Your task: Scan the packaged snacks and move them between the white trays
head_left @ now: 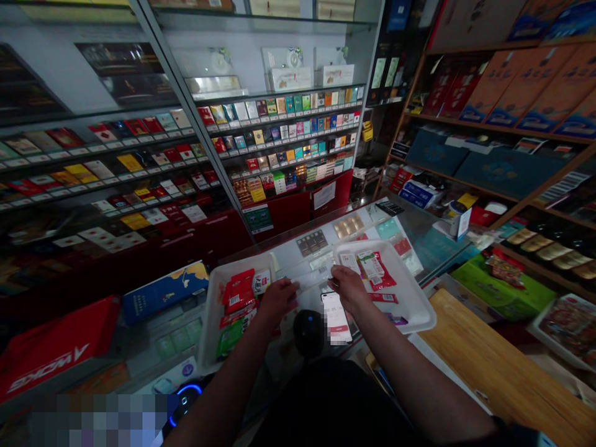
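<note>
In the head view, the left hand [278, 300] and right hand [349, 288] hung at lower center over a glass table [421, 242], fingers curled; whether either pinched anything could not be told. The right hand was just above a phone [336, 318], between two white trays [210, 316] of red packets [238, 295].

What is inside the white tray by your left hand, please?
The tray holds red packets and a green packet; what lies beneath them cannot be seen.
</note>
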`<move>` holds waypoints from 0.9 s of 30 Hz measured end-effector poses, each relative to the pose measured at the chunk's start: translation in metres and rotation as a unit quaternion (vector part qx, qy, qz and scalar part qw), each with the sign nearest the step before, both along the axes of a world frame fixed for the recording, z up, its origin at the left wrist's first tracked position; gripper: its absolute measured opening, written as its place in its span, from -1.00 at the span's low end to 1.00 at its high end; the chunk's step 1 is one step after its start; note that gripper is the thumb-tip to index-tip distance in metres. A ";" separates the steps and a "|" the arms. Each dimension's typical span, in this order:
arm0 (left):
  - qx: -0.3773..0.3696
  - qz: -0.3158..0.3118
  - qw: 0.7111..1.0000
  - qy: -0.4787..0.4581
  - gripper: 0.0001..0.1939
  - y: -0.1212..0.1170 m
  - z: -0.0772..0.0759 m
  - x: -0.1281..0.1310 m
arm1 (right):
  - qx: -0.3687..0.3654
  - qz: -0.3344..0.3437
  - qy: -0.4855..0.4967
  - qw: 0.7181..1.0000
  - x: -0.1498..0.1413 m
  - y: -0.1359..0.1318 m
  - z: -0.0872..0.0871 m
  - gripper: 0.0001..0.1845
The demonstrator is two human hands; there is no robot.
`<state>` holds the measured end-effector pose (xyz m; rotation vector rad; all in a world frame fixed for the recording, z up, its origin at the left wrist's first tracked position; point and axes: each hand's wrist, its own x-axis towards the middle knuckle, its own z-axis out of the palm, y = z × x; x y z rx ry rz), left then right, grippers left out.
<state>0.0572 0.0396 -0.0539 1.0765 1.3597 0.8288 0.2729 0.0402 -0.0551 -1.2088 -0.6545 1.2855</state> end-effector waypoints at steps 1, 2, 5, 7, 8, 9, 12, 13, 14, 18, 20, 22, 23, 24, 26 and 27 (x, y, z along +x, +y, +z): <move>0.017 -0.006 0.999 0.031 -0.56 0.001 0.002 -0.005 | 0.002 0.009 -0.045 0.999 0.001 -0.002 -0.001 -0.68; 0.036 -0.015 0.997 0.063 -0.58 0.002 0.004 -0.010 | 0.009 0.022 -0.104 0.994 0.002 -0.003 -0.002 -0.70; 0.071 -0.053 0.986 0.141 -0.62 0.006 0.009 -0.029 | 0.067 0.097 -0.306 0.945 0.009 -0.007 -0.002 -0.74; 0.090 -0.073 0.977 0.178 -0.64 0.008 0.010 -0.039 | 0.104 0.145 -0.394 0.902 0.013 -0.009 -0.003 -0.79; 0.109 -0.084 0.970 0.198 -0.67 0.009 0.009 -0.044 | 0.123 0.164 -0.423 0.883 0.015 -0.009 -0.004 -0.81; 0.139 -0.096 0.961 0.220 -0.71 0.009 0.009 -0.048 | 0.145 0.179 -0.446 0.865 0.016 -0.009 -0.005 -0.83; 0.252 -0.130 0.910 0.303 -0.82 0.009 0.009 -0.056 | 0.203 0.203 -0.499 0.818 0.019 -0.006 -0.010 -0.86; 0.287 -0.141 0.885 0.338 -0.83 0.008 0.010 -0.058 | 0.214 0.209 -0.514 0.804 0.019 -0.005 -0.012 -0.86; 0.316 -0.150 0.860 0.372 -0.82 0.007 0.011 -0.060 | 0.223 0.213 -0.527 0.792 0.019 -0.005 -0.014 -0.85; 0.377 -0.186 0.774 0.473 -0.80 0.003 0.016 -0.063 | 0.234 0.229 -0.574 0.751 0.018 -0.004 -0.020 -0.85; 0.386 -0.194 0.753 0.497 -0.78 0.002 0.016 -0.063 | 0.230 0.232 -0.589 0.739 0.017 -0.004 -0.022 -0.87; 0.388 -0.195 0.744 0.507 -0.79 0.003 0.014 -0.064 | 0.228 0.234 -0.597 0.733 0.015 -0.004 -0.024 -0.87; 0.388 -0.195 0.744 0.508 -0.79 0.003 0.013 -0.064 | 0.226 0.235 -0.600 0.731 0.015 -0.004 -0.025 -0.87; 0.386 -0.194 0.745 0.508 -0.79 0.003 0.012 -0.064 | 0.223 0.236 -0.602 0.730 0.014 -0.003 -0.026 -0.85; 0.381 -0.192 0.749 0.507 -0.77 0.004 0.010 -0.064 | 0.213 0.240 -0.602 0.731 0.014 -0.002 -0.027 -0.84; 0.377 -0.192 0.750 0.508 -0.77 0.005 0.010 -0.064 | 0.208 0.242 -0.602 0.732 0.013 -0.002 -0.028 -0.84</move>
